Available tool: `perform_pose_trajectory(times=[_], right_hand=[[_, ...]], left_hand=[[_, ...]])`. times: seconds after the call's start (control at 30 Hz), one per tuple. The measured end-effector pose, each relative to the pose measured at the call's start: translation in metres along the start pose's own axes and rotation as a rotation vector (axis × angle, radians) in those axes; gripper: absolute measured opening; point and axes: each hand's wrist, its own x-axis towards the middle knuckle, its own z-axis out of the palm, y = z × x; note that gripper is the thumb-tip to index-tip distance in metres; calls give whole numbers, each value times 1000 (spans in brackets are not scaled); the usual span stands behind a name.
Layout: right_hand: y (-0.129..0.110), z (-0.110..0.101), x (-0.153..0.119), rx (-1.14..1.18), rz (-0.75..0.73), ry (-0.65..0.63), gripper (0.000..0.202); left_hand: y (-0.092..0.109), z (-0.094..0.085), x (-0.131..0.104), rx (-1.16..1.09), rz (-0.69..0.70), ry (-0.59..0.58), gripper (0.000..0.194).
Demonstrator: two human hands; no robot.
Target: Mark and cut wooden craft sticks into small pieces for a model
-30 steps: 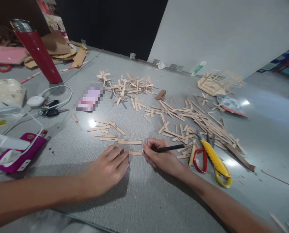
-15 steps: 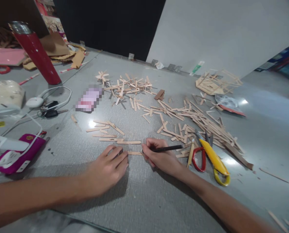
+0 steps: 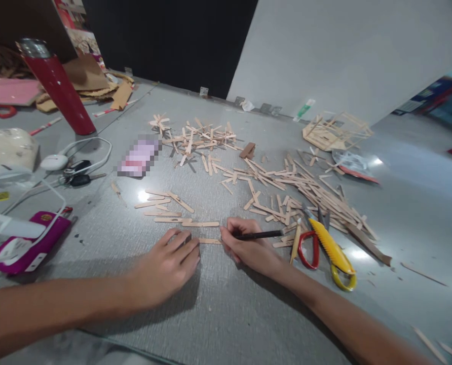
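- The left hand [image 3: 175, 263] is low over the table [image 3: 229, 314], its fingertips touching the left end of a flat wooden stick [image 3: 210, 241]; from here I can't tell whether they pinch it or merely press it down.
- The right hand [image 3: 251, 246] is closed around a black pen [image 3: 262, 234], whose back end points to the right; the fingers cover its tip, beside the right end of that same stick.
- Just beyond the hands lies another stick [image 3: 201, 224], with a few more loose sticks [image 3: 163, 203] to its left.
- Farther forward and to the right, a long, untidy heap of sticks [image 3: 321, 195] spreads over the table, and a tangled cluster [image 3: 211, 136] sits toward the back.
- Right of the right hand there's a red loop handle [image 3: 300, 248] beside a yellow toothed tool [image 3: 329, 243] with a looped end.
- Near the back right stands an openwork wooden frame [image 3: 327, 136], with a clear plastic bag [image 3: 353, 161] close by.
- Over on the left I see a purple case [image 3: 30, 248], a white cable [image 3: 108, 152], some keys [image 3: 80, 179] and a pink item [image 3: 140, 156] blurred into blocks.
- Behind them rises a red bottle [image 3: 59, 91], near scraps of brown cardboard [image 3: 85, 73].
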Motion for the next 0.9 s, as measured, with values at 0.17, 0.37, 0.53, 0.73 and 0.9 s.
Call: perform_pose_trajectory(times=[0.17,0.37,0.53,0.73,0.9], right_hand=[[-1,0,0,-3,-6,0,40],[-6,-1,0,5,5,-14,40],[-4,-1,0,12,-2,-25,39],[-6,-1,1,15,-9,-29,39],[-4,-2,2,5,-17,-34,40]], left_hand=[[-1,1,-3,-6,11,-32,14],[-1,-2,-2,-8,18,-37,15],[-2,-4,2,14,25,-32,19],[-2,-3,1,17,20,-45,18],[0,-1,0,0,0,-32,14]])
